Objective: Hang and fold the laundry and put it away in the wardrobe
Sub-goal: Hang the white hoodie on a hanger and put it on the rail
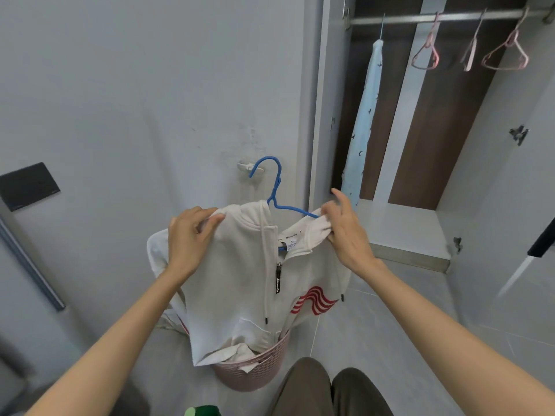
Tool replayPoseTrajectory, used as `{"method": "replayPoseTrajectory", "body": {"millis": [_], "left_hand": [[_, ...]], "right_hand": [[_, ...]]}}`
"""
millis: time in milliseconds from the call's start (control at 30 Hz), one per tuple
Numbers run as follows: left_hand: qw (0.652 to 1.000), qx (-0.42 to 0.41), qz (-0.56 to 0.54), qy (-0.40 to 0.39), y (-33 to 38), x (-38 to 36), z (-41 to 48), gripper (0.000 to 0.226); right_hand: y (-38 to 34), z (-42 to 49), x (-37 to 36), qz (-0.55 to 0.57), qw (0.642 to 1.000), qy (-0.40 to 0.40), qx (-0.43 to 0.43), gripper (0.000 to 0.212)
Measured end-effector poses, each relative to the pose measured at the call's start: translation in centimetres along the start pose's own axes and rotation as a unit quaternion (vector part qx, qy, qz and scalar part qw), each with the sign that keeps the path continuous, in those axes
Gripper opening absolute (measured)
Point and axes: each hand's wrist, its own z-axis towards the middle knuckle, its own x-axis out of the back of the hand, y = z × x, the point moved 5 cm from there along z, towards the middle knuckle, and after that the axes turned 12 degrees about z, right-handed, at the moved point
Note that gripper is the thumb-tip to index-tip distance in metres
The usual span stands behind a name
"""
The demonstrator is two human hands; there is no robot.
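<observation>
Fingers [210, 218] of left hand [189, 238] and right hand [350, 235] pinch the white hoodie [237, 283] at its shoulders, best squared evenly over the blue hanger [277, 187]

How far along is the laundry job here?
Done: one light blue garment hangs on the wardrobe rail. In hand: the left hand and right hand hold the white hoodie by its shoulders, fitting it onto the blue hanger. Left: hanging it up, plus white cloth in the pink basket.
</observation>
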Motion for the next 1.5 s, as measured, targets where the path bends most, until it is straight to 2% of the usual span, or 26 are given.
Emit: {"method": "replayPoseTrajectory", "body": {"millis": [100, 167, 267, 367, 467, 567, 733, 867, 1000, 1267, 1500], "left_hand": [[0.999, 0.022, -0.038, 0.008, -0.2, 0.2, -0.1, 0.022], [0.999, 0.036, -0.039, 0.005, -0.6, 0.1, -0.2, 0.02], [0.999, 0.028, -0.021, -0.015, -1.0, -0.2, -0.3, 0.027], [0.999, -0.021, -0.007, -0.03, -0.2, -0.1, -0.2, 0.029], [0.997, -0.062, 0.013, -0.033, 1.3, 0.2, 0.0, 0.029], [0.998, -0.062, 0.024, -0.019, 1.6, 0.6, 0.4, 0.023], [0.997, -0.053, 0.041, 0.047, 3.3, 3.1, 4.4, 0.031], [0.994, -0.047, 0.033, 0.096, 5.8, 4.4, 9.1, 0.045], [0.993, -0.045, 0.003, 0.113, 7.9, 4.2, 12.8, 0.036], [0.996, -0.018, -0.022, 0.085, 10.8, -2.0, 17.1, 0.022], [0.996, 0.01, -0.044, 0.073, 14.0, -9.5, 21.9, 0.019]], "right_hand": [[1.5, 0.2, -0.3, 0.06, 0.991, 0.013, -0.118, 0.047], [2.2, 0.4, -0.9, 0.015, 0.986, -0.049, -0.155, 0.033], [1.4, 0.8, -1.7, 0.027, 0.982, -0.154, -0.106, 0.005], [-0.5, 1.0, -2.2, 0.085, 0.979, -0.178, -0.057, 0.017], [-2.4, 1.4, -2.5, 0.101, 0.982, -0.157, -0.016, 0.011], [-4.4, 2.3, -1.6, 0.121, 0.984, -0.125, 0.037, 0.012], [-7.8, 6.0, 2.7, 0.132, 0.985, -0.001, 0.114, 0.007], [-10.0, 10.1, 6.9, 0.108, 0.981, 0.065, 0.146, 0.006], [-10.3, 13.1, 10.5, 0.075, 0.979, 0.099, 0.163, 0.006], [-4.1, 16.4, 13.6, -0.006, 0.985, 0.106, 0.136, 0.014], [3.5, 18.2, 17.7, -0.115, 0.974, 0.183, 0.061, 0.019]]}}
